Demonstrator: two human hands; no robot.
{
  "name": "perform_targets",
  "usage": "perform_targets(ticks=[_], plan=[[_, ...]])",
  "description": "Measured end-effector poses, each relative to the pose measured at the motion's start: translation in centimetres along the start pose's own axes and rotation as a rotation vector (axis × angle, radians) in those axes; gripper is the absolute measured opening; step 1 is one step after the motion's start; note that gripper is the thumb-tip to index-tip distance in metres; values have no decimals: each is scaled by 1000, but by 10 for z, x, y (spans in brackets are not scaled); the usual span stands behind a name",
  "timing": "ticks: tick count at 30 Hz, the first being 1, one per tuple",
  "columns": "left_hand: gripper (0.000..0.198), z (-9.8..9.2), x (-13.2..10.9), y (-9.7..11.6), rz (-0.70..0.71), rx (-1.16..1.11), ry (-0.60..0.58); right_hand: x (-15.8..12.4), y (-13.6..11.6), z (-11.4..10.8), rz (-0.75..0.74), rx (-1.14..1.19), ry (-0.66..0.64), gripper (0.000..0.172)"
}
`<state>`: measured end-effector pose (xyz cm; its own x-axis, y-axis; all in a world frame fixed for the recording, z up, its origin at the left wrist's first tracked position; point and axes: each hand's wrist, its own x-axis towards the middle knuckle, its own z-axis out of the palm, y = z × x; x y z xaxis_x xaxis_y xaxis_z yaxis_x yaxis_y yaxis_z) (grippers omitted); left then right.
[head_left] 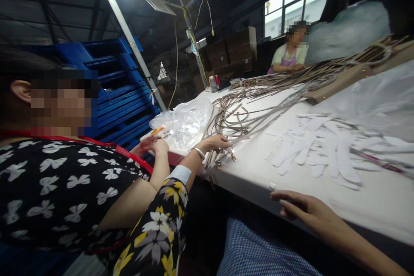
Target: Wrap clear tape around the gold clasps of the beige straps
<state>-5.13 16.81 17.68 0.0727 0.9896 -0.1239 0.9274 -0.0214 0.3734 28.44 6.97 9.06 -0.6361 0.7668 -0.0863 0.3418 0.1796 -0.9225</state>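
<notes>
My left hand (217, 142), with a silver bangle at the wrist and a floral sleeve, reaches across the near table edge. Its fingers are closed on the end of a thin belt (232, 153) with a gold metal clasp, partly in clear plastic. More thin tan and grey belts (226, 112) lie in a tangle just beyond it. At the table's front edge hovers my right hand (302, 207), its fingers loosely extended with nothing seen in them. A small clear scrap (272, 186) lies by its fingertips. White strips (318, 151) are spread out beyond that hand.
A co-worker (74, 181) in a butterfly-print top sits close on my left, hands by a clear plastic bag (187, 123). Another person (289, 54) works across the white table (249, 172). Plastic sheeting (375, 95) covers the right side. Blue pallets (119, 99) stand behind.
</notes>
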Motion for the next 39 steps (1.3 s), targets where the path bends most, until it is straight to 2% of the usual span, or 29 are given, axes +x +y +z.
perform_targets(ticks=[2,5,8,10,14,17,22,26,29,33,37,39], plan=[[32,-1,0,7,-14,18,30,3,-7,3,-14,39,31,48],[21,-3,-3,12,-77,96,170,7,-18,9,-40,58,58,47],[26,-1,-14,11,-148,173,323,6,-21,12,-88,48,65,45],[25,5,-23,7,-183,199,333,1,-17,10,-88,13,90,44],[25,25,-41,-8,-235,193,182,-8,-3,2,-49,-16,136,46],[21,35,-46,-19,-234,140,118,-10,2,0,-40,20,131,45],[17,29,-47,-20,-244,-49,84,4,-7,7,-60,191,113,48],[33,21,-53,-5,-215,-315,36,26,-19,18,-21,432,107,53],[44,28,-62,13,-154,-538,-45,46,-29,26,67,704,110,50],[53,60,-83,45,-88,-770,-181,68,-40,31,126,995,95,38],[46,99,-106,70,-35,-1157,-333,73,-40,29,141,1040,159,17],[45,110,-112,73,-27,-1191,-358,68,-37,26,149,1031,192,12]])
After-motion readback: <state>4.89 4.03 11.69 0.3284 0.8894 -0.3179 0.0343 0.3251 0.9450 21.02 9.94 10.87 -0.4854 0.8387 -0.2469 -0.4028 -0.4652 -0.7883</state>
